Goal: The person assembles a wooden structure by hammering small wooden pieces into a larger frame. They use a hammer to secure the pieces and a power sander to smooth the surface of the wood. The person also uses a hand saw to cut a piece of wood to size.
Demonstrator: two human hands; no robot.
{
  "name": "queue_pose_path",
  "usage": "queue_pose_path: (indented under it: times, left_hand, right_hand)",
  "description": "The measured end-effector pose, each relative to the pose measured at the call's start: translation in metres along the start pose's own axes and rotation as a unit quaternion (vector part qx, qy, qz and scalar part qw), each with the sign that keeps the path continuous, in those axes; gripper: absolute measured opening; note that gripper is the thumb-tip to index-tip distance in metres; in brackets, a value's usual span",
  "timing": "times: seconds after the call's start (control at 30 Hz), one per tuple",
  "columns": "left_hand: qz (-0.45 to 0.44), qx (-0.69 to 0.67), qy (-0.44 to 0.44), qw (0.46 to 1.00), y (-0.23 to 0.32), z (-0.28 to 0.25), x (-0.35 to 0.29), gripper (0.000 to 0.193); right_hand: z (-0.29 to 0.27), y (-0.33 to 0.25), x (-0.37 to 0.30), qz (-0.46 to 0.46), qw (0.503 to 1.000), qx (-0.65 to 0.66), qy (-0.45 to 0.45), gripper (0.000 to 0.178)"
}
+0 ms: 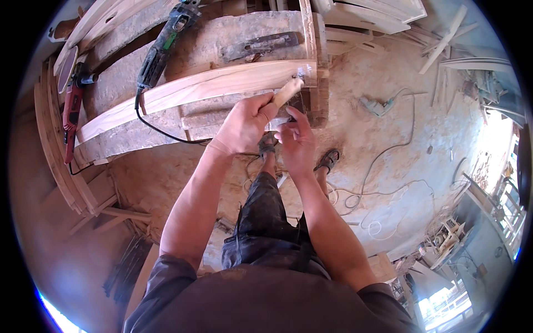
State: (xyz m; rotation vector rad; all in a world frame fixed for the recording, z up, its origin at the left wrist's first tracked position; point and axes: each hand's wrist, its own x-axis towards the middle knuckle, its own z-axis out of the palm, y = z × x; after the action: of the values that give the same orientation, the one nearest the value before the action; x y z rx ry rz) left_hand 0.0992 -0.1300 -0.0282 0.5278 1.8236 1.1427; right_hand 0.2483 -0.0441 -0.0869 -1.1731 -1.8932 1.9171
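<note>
Far left: red power tool (71, 114) with a round disc, at the bench's end. Next, a black-and-green power tool (161, 55) lies on the worn workbench (216, 36), its black cord (161, 129) looping over the near edge.

Middle: long, curved pale plank (194, 87) lies along the near side of the bench, its right end by the bench corner. Beyond it, a dark flat object (264, 46), kind unclear.

Left hand (247, 123) closed round a short wooden piece (286, 94), whose far tip is at the plank's right end, by a dark mark; contact can't be confirmed. Right hand (298, 143) just beside, below the piece, fingers bent; can't tell whether it grips anything small.

Step in hand, my reading: hand work with the wooden piece at the plank's end. Next move seems to call for a firm left grip, the tip kept on the marked spot, right fingers clear of it.

Right: floor with a long pale cable (413, 119).
</note>
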Motion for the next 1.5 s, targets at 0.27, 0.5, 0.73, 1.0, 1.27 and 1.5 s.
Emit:
queue_pose_path:
  times: [0.27,0.5,0.73,1.0,1.27,1.5]
  left_hand:
    - [0.01,-0.657,0.109,0.746,-0.011,0.015,-0.006,0.034]
    - [0.003,-0.054,0.294,0.954,-0.012,0.041,-0.041,0.018]
    - [0.255,0.357,0.121,0.89,0.006,0.052,-0.024,0.051]
    - [0.055,0.257,0.143,0.954,-0.044,0.024,-0.056,0.037]
    - [-0.024,0.131,0.266,0.955,-0.059,0.014,-0.097,0.017]
    - [0.007,0.155,0.22,0.963,-0.069,0.024,-0.085,0.029]
  right_hand:
    - [0.001,-0.04,-0.017,0.232,0.892,0.338,-0.191,0.03]
    - [-0.052,-0.025,0.008,0.151,0.987,0.021,-0.053,0.01]
    - [-0.1,-0.067,0.042,0.161,0.942,-0.133,-0.261,0.012]
    - [-0.05,-0.017,0.032,0.009,0.964,-0.265,0.02,0.04]
    - [0.028,-0.026,0.025,-0.094,0.924,-0.37,-0.015,0.041]
    - [0.051,0.012,0.022,-0.085,0.949,-0.3,-0.038,0.042]
